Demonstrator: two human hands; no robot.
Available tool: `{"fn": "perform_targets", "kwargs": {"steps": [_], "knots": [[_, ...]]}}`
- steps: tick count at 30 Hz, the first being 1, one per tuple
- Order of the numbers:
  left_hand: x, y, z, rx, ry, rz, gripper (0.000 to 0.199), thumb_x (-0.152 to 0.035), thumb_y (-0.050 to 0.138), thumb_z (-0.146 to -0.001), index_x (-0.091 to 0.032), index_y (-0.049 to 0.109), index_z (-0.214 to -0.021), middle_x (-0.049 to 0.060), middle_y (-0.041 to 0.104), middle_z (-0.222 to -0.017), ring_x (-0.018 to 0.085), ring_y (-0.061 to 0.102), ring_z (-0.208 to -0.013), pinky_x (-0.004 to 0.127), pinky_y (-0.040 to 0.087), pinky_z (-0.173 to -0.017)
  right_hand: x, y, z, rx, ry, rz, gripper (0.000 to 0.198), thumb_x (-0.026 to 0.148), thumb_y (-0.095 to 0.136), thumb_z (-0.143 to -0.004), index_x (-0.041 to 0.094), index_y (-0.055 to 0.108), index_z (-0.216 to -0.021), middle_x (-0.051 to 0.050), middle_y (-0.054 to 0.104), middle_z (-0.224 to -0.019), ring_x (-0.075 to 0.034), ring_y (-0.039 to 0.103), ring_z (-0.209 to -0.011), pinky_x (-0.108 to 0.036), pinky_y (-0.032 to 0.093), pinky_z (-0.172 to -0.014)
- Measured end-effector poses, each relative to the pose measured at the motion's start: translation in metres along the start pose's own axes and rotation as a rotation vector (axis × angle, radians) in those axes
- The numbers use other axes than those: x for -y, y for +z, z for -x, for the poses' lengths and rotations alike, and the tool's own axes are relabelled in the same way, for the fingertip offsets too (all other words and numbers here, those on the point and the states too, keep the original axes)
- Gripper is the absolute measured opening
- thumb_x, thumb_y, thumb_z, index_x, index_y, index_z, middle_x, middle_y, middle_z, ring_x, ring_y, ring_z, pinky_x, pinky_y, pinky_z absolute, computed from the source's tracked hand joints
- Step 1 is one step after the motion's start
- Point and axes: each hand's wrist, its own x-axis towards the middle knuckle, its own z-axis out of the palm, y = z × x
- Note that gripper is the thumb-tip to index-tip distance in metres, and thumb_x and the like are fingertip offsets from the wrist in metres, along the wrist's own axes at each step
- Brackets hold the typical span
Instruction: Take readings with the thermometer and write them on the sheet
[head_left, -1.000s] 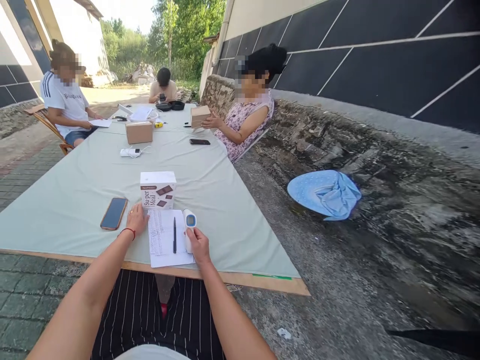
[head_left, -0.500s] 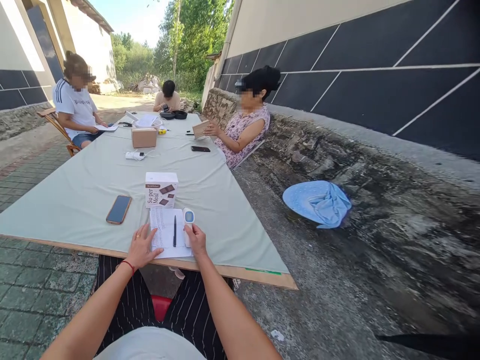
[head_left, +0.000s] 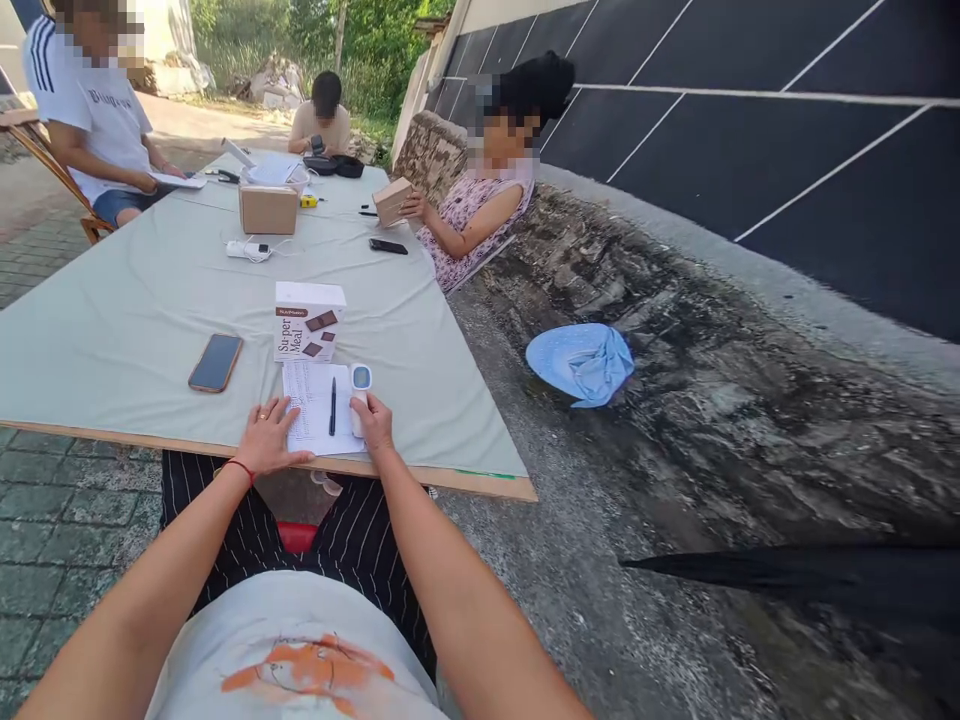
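My left hand (head_left: 268, 437) lies flat with its fingers apart at the left edge of a printed paper sheet (head_left: 306, 415) near the table's front edge. Wrapped round the handle of a white infrared thermometer (head_left: 361, 380) with a small bluish display is my right hand (head_left: 373, 420), at the sheet's right side. A black pen (head_left: 333, 405) rests on the paper between my hands. Just behind the sheet stands a white "Super Meal" box (head_left: 309, 322) with brown squares printed on it. To the left lies a smartphone (head_left: 215, 362) with an orange-brown rim.
Farther up the cloth-covered table (head_left: 135, 340) are a cardboard box (head_left: 268, 210), a white device with a cable (head_left: 248, 249) and a black phone (head_left: 388, 246). Three people sit around it; the one at right holds a small carton (head_left: 392, 201). A blue hat (head_left: 583, 362) lies off to the right.
The view has tilted downward, so the table and the things on it appear higher, and more of my shirt shows. Both hands keep their places by the paper.
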Motion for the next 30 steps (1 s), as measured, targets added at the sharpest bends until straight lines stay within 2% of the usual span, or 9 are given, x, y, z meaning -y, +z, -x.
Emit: {"fn": "perform_targets", "kwargs": {"steps": [5, 9, 14, 20, 23, 30], "knots": [[0.001, 0.008, 0.002, -0.074, 0.039, 0.052, 0.09, -0.072, 0.066, -0.072, -0.021, 0.049, -0.143, 0.014, 0.039, -0.156, 0.038, 0.031, -0.145, 0.057, 0.022, -0.119, 0.001, -0.003, 0.004, 0.023, -0.001, 0.024, 0.038, 0.057, 0.061, -0.065, 0.019, 0.055, -0.065, 0.003, 0.045, -0.061, -0.012, 0.036, -0.062, -0.025, 0.034, -0.058], [0.001, 0.012, 0.004, -0.134, 0.071, 0.089, 0.086, -0.069, 0.068, -0.072, -0.022, 0.051, -0.142, 0.014, 0.041, -0.154, 0.038, 0.033, -0.144, 0.058, 0.024, -0.118, 0.004, -0.005, 0.008, 0.015, 0.012, 0.024, 0.038, 0.057, 0.062, -0.065, 0.019, 0.055, -0.065, 0.004, 0.045, -0.061, -0.011, 0.036, -0.061, -0.025, 0.033, -0.056], [-0.003, 0.008, 0.006, -0.107, 0.099, 0.074, 0.08, -0.067, 0.066, -0.077, -0.021, 0.051, -0.142, 0.014, 0.04, -0.155, 0.037, 0.032, -0.145, 0.058, 0.023, -0.118, 0.016, -0.014, 0.01, 0.035, 0.159, 0.039, 0.042, 0.059, 0.063, -0.063, 0.017, 0.062, -0.07, 0.002, 0.052, -0.062, -0.013, 0.041, -0.061, -0.026, 0.034, -0.055], [-0.006, 0.007, 0.008, -0.124, 0.165, 0.077, 0.073, -0.062, 0.059, -0.084, -0.021, 0.049, -0.143, 0.013, 0.035, -0.158, 0.035, 0.029, -0.147, 0.057, 0.02, -0.119, 0.025, -0.047, 0.004, 0.025, 0.184, 0.388, 0.045, 0.05, 0.069, -0.058, 0.015, 0.073, -0.087, -0.003, 0.067, -0.077, -0.018, 0.054, -0.073, -0.029, 0.039, -0.065], [-0.006, 0.007, 0.008, -0.102, 0.194, 0.083, 0.069, -0.059, 0.057, -0.087, -0.021, 0.048, -0.144, 0.012, 0.035, -0.158, 0.033, 0.03, -0.147, 0.057, 0.019, -0.119, 0.024, -0.058, 0.0, 0.005, 0.184, 0.564, 0.042, 0.048, 0.068, -0.061, 0.017, 0.073, -0.09, -0.004, 0.068, -0.08, -0.019, 0.055, -0.074, -0.03, 0.039, -0.067], [-0.008, 0.006, 0.007, -0.071, 0.211, 0.126, 0.065, -0.058, 0.058, -0.088, -0.019, 0.052, -0.14, 0.013, 0.043, -0.153, 0.032, 0.038, -0.143, 0.058, 0.017, -0.12, 0.014, -0.07, -0.002, -0.047, 0.098, 0.897, 0.034, 0.043, 0.066, -0.069, 0.021, 0.07, -0.095, -0.007, 0.068, -0.091, -0.021, 0.055, -0.08, -0.032, 0.039, -0.071]]}}
